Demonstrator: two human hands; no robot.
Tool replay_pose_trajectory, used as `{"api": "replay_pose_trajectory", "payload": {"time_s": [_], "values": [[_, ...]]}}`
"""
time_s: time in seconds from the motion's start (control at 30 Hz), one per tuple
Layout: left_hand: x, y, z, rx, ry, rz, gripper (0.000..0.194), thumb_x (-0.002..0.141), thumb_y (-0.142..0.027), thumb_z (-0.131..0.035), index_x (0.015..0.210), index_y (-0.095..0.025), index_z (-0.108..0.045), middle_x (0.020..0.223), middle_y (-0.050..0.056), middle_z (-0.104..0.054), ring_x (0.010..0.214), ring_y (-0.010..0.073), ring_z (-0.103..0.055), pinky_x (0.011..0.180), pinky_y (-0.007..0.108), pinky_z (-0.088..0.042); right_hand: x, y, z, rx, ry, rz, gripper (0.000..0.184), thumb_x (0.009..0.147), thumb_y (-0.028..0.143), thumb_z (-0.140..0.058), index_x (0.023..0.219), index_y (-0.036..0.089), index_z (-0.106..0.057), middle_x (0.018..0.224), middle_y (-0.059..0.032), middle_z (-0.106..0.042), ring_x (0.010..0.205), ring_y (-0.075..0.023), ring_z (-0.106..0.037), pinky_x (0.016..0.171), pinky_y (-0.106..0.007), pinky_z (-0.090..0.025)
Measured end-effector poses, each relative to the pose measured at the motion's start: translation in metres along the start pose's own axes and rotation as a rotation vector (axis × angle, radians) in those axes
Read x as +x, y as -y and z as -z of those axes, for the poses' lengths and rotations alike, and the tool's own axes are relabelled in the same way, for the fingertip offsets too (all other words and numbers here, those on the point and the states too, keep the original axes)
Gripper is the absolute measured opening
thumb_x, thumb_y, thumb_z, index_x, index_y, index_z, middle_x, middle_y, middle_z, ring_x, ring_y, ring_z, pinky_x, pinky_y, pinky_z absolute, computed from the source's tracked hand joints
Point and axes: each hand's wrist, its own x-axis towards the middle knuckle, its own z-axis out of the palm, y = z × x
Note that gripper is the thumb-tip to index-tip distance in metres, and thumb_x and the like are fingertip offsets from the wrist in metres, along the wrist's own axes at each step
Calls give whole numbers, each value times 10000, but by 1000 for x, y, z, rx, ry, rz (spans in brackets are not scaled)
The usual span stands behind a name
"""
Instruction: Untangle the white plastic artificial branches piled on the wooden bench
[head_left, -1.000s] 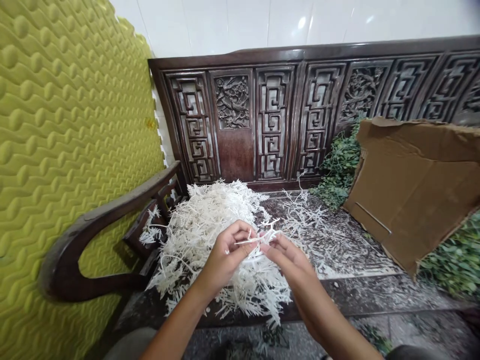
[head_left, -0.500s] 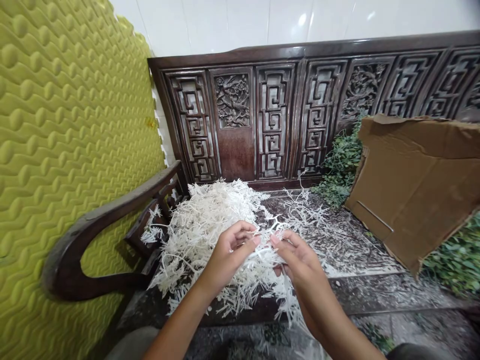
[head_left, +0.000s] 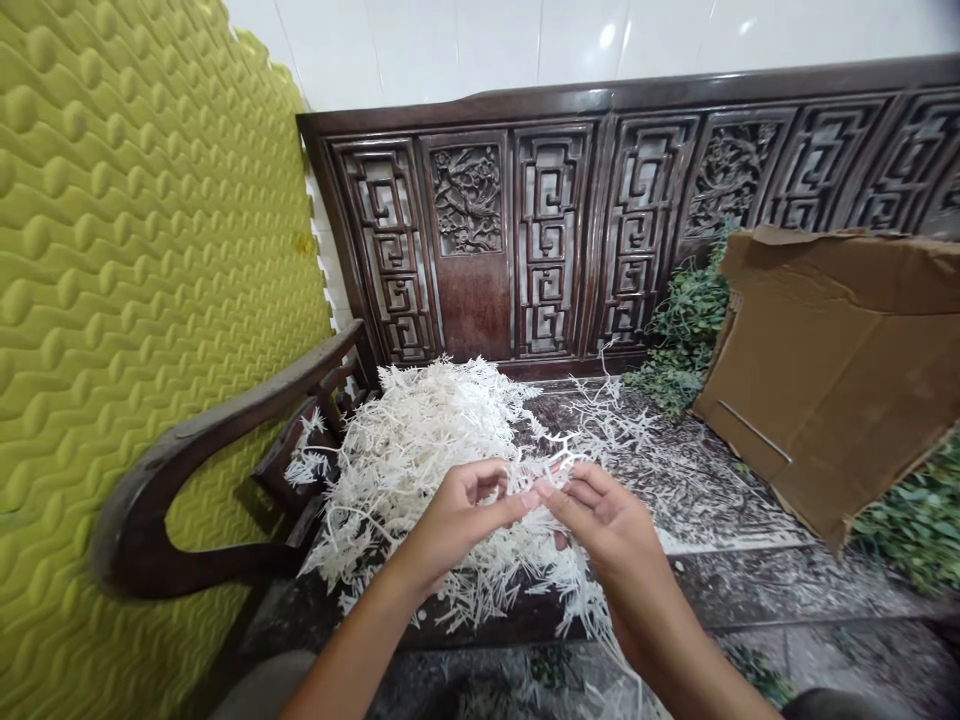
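Across the desk [head_left: 750, 590] spreads a heap of white sprigs [head_left: 420, 430], over which the left hand [head_left: 472, 512] and right hand [head_left: 604, 520] pinch one branched piece [head_left: 559, 452] — apparently fine two-handed work, calling next for steady pressure.

I read this as a home, probably a sitting room used for handwork. Beyond the fingers [head_left: 570, 512] I see the carved fretwork backrest [head_left: 476, 300] of a dark wooden bench [head_left: 750, 590] against a glossy white wall [head_left: 420, 50]; left of them, a curved armrest [head_left: 225, 405] and upright yellow foam matting [head_left: 150, 250]. White sprigs [head_left: 442, 420] heap beneath them; torn cardboard [head_left: 832, 370] and green foliage [head_left: 679, 340] sit rightward.
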Motion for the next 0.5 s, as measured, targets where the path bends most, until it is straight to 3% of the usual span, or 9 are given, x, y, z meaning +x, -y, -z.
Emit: {"api": "replay_pose_trajectory", "payload": {"time_s": [0.1, 0.3, 0.5], "values": [[2, 2, -1, 7, 7, -71, 243, 803, -373, -657, 707, -154, -613, 669, -7, -509, 677, 126, -501, 655, 243, -420, -1, 4, -1, 57, 7, -40, 315, 674, 397, -775, 811, 211, -560, 770, -13, -572, 671, -153, -486, 532, -259, -388], [2, -3, -1, -31, 11, -98, 176, 806, -322, -656, 835, -149, -660, 716, 28, -618, 695, 139, -558, 676, 257, -432, -5, 12, -6, -35, -58, -175, 384, 672, 441, -766, 969, 238, -633, 685, -21, -589, 610, -184, -490, 511, -277, -335], [-1, -5, -3, -12, 8, -76, 145, 864, -301, -557, 803, -172, -583, 760, 14, -573, 749, 146, -535, 726, 271, -427, -9, 11, -12, -31, 82, -66, 207, 706, 384, -736, 724, 193, -657, 657, -35, -592, 638, -182, -518, 606, -297, -382]]}}
